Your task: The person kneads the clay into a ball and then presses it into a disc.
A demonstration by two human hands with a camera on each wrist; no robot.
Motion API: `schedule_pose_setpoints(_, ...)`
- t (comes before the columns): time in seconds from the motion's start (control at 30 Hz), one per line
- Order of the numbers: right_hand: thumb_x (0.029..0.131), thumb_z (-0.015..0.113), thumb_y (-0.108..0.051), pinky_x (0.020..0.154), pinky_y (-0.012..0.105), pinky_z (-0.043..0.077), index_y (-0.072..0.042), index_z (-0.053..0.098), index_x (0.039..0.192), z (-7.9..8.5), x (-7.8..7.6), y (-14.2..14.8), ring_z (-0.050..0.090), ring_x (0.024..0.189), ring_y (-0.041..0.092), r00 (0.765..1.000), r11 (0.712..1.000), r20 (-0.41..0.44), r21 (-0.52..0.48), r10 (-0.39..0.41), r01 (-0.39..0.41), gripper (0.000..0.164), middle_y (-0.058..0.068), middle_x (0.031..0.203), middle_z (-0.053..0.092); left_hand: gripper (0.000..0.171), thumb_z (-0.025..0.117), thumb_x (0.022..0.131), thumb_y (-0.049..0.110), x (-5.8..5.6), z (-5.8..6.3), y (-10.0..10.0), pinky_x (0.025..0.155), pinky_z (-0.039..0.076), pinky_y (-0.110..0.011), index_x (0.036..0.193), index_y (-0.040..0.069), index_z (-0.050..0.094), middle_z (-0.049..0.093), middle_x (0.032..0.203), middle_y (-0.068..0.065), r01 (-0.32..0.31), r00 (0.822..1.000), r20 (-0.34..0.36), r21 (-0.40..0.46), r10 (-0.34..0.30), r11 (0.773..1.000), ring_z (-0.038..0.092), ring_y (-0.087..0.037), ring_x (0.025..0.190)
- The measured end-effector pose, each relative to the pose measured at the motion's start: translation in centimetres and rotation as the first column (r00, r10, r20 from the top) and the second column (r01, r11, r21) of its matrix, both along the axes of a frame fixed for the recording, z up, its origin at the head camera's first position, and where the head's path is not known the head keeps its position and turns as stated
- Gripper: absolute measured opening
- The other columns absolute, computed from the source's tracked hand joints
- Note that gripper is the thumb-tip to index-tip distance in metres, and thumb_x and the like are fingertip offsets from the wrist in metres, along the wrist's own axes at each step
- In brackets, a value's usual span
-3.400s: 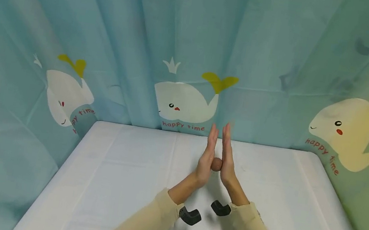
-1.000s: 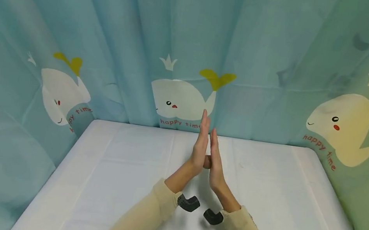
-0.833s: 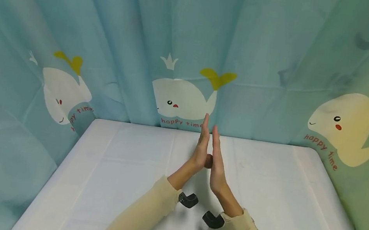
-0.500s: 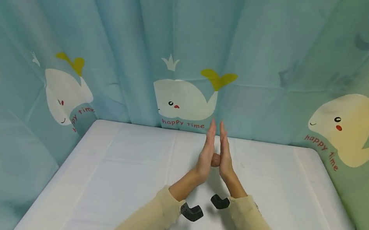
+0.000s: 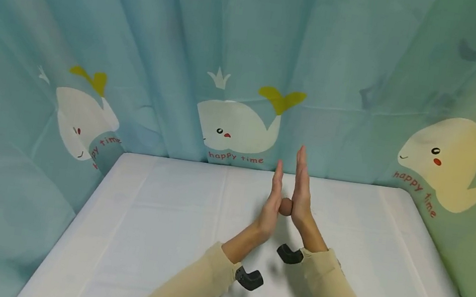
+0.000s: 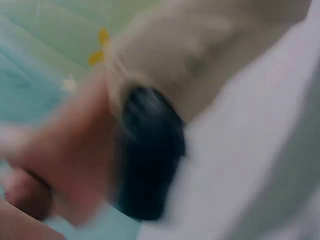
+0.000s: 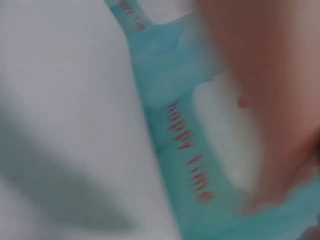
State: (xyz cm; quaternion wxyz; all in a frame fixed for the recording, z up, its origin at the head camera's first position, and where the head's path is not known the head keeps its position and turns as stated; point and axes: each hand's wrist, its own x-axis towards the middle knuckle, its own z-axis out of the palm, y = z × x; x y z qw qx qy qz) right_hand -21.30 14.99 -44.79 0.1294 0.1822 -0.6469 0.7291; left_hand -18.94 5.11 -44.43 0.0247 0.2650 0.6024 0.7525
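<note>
A small brown ball (image 5: 286, 206) sits between my two palms above the table in the head view. My left hand (image 5: 271, 209) is on its left side with fingers straight, pointing away from me. From the right, my right hand (image 5: 302, 195) presses against the ball, its straight fingers reaching farther forward than the left ones. The ball (image 6: 30, 195) also shows at the lower left of the left wrist view, beside the blurred right hand (image 6: 75, 145). Motion blur covers the large patch of skin at the right of the right wrist view.
A white-covered table (image 5: 170, 240) lies beneath the hands. Behind it and along both sides hangs a blue-green curtain (image 5: 346, 57) with printed whales. Black wrist cameras, one on the left cuff (image 5: 249, 278) and one on the right cuff (image 5: 289, 254), jut inward.
The palms have slid past each other: a second ago the left fingers reached farther forward, now the right ones do. Hands and ball have shifted to the right, and more of the ball shows.
</note>
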Motion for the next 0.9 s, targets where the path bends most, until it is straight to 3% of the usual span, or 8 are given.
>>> schedule_pose_setpoints(0.17,0.112,0.005,-0.039,0.124,0.047,0.001,-0.023,0.001,0.167,-1.6,1.5,-1.0,-0.005,0.157,0.015,0.998,0.998,0.038,0.016,0.056,-0.056,0.057,-0.003,0.173,-0.005,0.069,0.009,0.110,0.055,-0.9,1.2,-0.1,0.124,-0.004,-0.053,0.166,0.018,-0.005,-0.007,0.173,-0.001,-0.067,0.997,-0.027,0.022,0.067,0.998,-0.007,-0.018,0.158)
schedule_pose_setpoints(0.33,0.112,0.010,-0.043,0.124,0.050,0.001,-0.023,0.008,0.167,-0.3,2.7,-1.6,-0.003,0.158,0.017,0.997,0.997,-0.054,0.068,0.051,-0.047,0.059,-0.003,0.173,0.003,0.070,0.005,0.109,0.057,-1.8,-0.2,0.0,0.118,-0.008,-0.066,0.167,0.019,0.002,0.000,0.173,-0.004,-0.173,0.985,-0.051,-0.129,0.167,0.976,-0.006,-0.026,0.158)
schedule_pose_setpoints(0.47,0.112,0.010,-0.046,0.123,0.051,-0.007,-0.027,0.007,0.167,0.2,0.8,-0.1,-0.005,0.157,0.012,0.999,0.998,-0.031,0.055,0.017,-0.015,0.059,-0.009,0.172,0.002,0.074,0.004,0.105,0.065,-0.5,-0.8,0.3,0.120,-0.002,-0.065,0.167,0.026,0.001,-0.003,0.173,0.002,-0.102,0.995,-0.034,-0.168,0.098,0.981,-0.007,-0.023,0.157)
schedule_pose_setpoints(0.5,0.112,0.008,-0.045,0.123,0.051,-0.008,-0.028,0.005,0.167,-0.1,0.3,0.2,-0.007,0.157,0.010,1.000,0.999,-0.008,0.048,0.015,-0.014,0.058,-0.009,0.173,0.000,0.072,0.004,0.106,0.064,-0.3,-0.7,0.3,0.120,0.006,-0.063,0.167,0.026,-0.001,-0.005,0.172,0.004,-0.075,0.997,-0.029,-0.148,0.071,0.986,-0.004,-0.022,0.157)
schedule_pose_setpoints(0.6,0.112,0.004,-0.041,0.123,0.052,-0.008,-0.026,0.000,0.167,-1.5,0.2,0.2,-0.010,0.156,0.011,0.998,0.998,0.055,0.056,0.027,-0.030,0.057,-0.006,0.173,-0.007,0.068,0.005,0.107,0.061,-0.2,0.1,0.2,0.123,0.009,-0.053,0.166,0.028,-0.004,-0.008,0.171,0.010,-0.020,1.000,0.002,-0.062,0.020,0.998,-0.001,-0.015,0.157)
schedule_pose_setpoints(0.7,0.113,0.005,-0.037,0.123,0.053,-0.004,-0.023,0.001,0.167,-1.9,1.6,-1.0,-0.008,0.157,0.016,0.998,0.995,0.045,0.087,0.052,-0.056,0.056,0.000,0.173,-0.005,0.068,0.008,0.109,0.057,-1.2,0.5,-0.3,0.124,0.005,-0.052,0.167,0.024,-0.004,-0.005,0.172,0.007,-0.069,0.998,-0.006,-0.029,0.069,0.997,-0.001,-0.016,0.157)
schedule_pose_setpoints(0.8,0.113,0.009,-0.039,0.123,0.054,-0.003,-0.024,0.004,0.167,-0.8,3.1,-2.0,-0.003,0.158,0.018,0.998,0.994,-0.002,0.085,0.070,-0.070,0.056,0.000,0.173,0.003,0.071,0.010,0.109,0.059,-2.3,-0.4,-0.6,0.124,-0.001,-0.055,0.167,0.019,-0.001,-0.002,0.173,0.001,-0.146,0.989,-0.030,-0.060,0.145,0.987,-0.002,-0.019,0.158)
schedule_pose_setpoints(0.9,0.112,0.013,-0.047,0.123,0.053,-0.004,-0.030,0.006,0.167,0.6,2.9,-1.8,-0.001,0.158,0.015,0.997,0.997,-0.039,0.038,0.063,-0.061,0.058,-0.005,0.172,0.008,0.073,0.009,0.108,0.061,-2.0,-1.5,-0.4,0.123,0.003,-0.057,0.167,0.018,-0.001,-0.002,0.173,0.000,-0.140,0.990,-0.039,-0.105,0.137,0.985,-0.001,-0.022,0.157)
